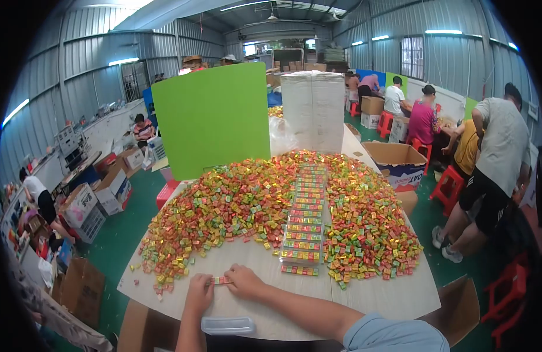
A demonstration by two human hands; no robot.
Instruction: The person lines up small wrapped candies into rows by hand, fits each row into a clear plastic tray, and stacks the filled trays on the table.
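At the near left part of the pale table [376, 302], my left hand [201, 291] and my right hand [245, 283] hold the two ends of a short row of small wrapped pieces [221, 280]. The fingers of both hands are closed on it. Close to the table's front edge lies a clear plastic tray [228, 325], just below my hands. Beyond them spreads a large heap of red, yellow and green wrapped pieces [224, 202]. A long stack of neatly lined-up rows [303, 234] runs away from me through the heap, right of my hands.
A green panel [212, 120] and a tall white block [313, 111] stand at the table's far side. Open cartons [394, 155] flank the table. A person [496, 141] stands at the right near red stools [449, 190]; other people sit farther back.
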